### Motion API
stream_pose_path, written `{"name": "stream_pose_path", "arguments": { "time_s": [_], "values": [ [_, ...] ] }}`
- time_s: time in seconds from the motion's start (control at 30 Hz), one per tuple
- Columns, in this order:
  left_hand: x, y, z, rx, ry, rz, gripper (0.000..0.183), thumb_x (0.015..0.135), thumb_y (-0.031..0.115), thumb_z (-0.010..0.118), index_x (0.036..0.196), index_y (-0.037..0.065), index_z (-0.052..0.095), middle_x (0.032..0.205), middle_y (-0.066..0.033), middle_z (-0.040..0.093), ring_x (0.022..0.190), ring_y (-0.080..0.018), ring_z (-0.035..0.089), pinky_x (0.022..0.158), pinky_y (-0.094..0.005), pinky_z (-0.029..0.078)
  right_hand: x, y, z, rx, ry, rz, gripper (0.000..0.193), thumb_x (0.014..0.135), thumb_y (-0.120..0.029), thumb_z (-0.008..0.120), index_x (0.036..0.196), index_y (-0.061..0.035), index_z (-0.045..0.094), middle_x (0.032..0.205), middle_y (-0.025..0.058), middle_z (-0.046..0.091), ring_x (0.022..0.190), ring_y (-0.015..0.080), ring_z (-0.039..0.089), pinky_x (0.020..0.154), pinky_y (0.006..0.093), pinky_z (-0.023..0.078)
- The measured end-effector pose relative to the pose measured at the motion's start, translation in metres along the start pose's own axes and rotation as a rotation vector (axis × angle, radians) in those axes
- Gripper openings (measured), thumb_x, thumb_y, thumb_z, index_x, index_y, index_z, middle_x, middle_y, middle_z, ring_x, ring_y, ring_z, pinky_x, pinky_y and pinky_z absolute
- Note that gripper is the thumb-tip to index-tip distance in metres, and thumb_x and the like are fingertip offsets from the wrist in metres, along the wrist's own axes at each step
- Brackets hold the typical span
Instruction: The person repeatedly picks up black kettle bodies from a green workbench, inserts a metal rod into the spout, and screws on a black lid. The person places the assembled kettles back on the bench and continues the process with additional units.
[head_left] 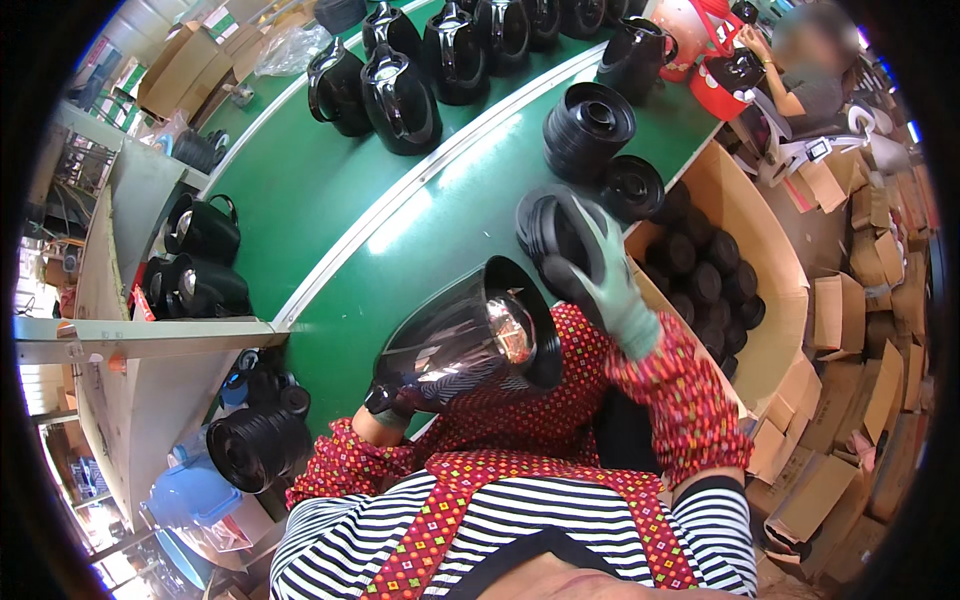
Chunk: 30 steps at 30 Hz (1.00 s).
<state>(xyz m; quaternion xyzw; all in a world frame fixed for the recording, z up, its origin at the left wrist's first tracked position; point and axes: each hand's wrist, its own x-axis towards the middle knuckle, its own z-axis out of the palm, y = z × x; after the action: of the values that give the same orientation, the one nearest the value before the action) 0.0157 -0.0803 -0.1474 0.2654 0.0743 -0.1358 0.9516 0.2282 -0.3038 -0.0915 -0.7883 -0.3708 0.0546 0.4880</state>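
A glossy black jug-shaped housing [440,335] lies tilted in front of me, its wide round end facing right and a shiny metallic patch showing inside. My left hand [398,418] grips it at the narrow end, the fingers mostly hidden behind the dark body. In a pale green glove, my right hand [615,290] is closed round black round discs [553,235], thumb and fingers on their edge, just right of the housing. Beyond that hand are a stack of black ring-shaped parts [590,125] and a single round black part [632,188] on the green table [340,270].
Several black jugs [400,100] stand behind a white rail [400,190]. An open cardboard box [780,240] with several round black parts is at right. At left are a grey partition [150,340], more jugs [205,228] and stacked black rings [255,448]. Another person [815,85] works at far right.
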Motion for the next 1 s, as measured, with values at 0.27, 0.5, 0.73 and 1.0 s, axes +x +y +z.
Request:
{"name": "stream_pose_path", "arguments": {
  "time_s": [0.27, 0.5, 0.73, 1.0],
  "values": [
    [0.04, -0.047, -0.028, 0.061, -0.413, -0.116, 0.05, 0.113, 0.021, 0.048, 0.157, -0.002, 0.041, 0.158, -0.0172, 0.049, 0.142, -0.0276, 0.054, 0.121, -0.0408, 0.046, -0.093, -0.076, -0.041, 0.216, -0.036, -0.061, 0.099, 0.092, -0.062, 0.071, 0.163, -0.0004, 0.038, 0.165, 0.0216, 0.04, 0.152, 0.0381, 0.036, 0.124, 0.047, 0.027],
    [0.026, -0.044, 0.022, 0.357, -0.259, -0.05, 0.054, 0.106, 0.022, 0.062, 0.152, -0.003, 0.049, 0.155, -0.0199, 0.053, 0.14, -0.0268, 0.055, 0.118, -0.0403, 0.047, -0.134, -0.087, -0.062, 0.216, 0.053, -0.094, 0.1, 0.093, -0.063, 0.069, 0.164, -0.0013, 0.036, 0.16, 0.0253, 0.041, 0.151, 0.0386, 0.037, 0.123, 0.047, 0.029],
    [0.016, 0.018, 0.118, 1.674, 0.104, 1.053, 0.043, 0.079, 0.016, 0.087, 0.117, 0.0, 0.076, 0.144, -0.0315, 0.06, 0.111, -0.036, 0.074, 0.094, -0.0395, 0.061, -0.15, -0.08, -0.062, 1.009, 0.107, 0.44, 0.067, 0.113, -0.05, 0.043, 0.16, -0.0019, 0.04, 0.152, 0.0113, 0.054, 0.14, 0.0211, 0.052, 0.121, 0.0356, 0.037],
    [0.027, 0.004, 0.095, 1.174, -0.01, 0.727, 0.057, 0.082, 0.026, 0.088, 0.13, 0.0, 0.07, 0.153, -0.0282, 0.053, 0.141, -0.0388, 0.054, 0.112, -0.0494, 0.05, -0.147, -0.099, -0.095, 0.626, 0.068, 0.028, 0.088, 0.11, -0.062, 0.039, 0.169, -0.0014, 0.016, 0.164, 0.0154, 0.036, 0.147, 0.0295, 0.041, 0.126, 0.0398, 0.027]
  ]
}}
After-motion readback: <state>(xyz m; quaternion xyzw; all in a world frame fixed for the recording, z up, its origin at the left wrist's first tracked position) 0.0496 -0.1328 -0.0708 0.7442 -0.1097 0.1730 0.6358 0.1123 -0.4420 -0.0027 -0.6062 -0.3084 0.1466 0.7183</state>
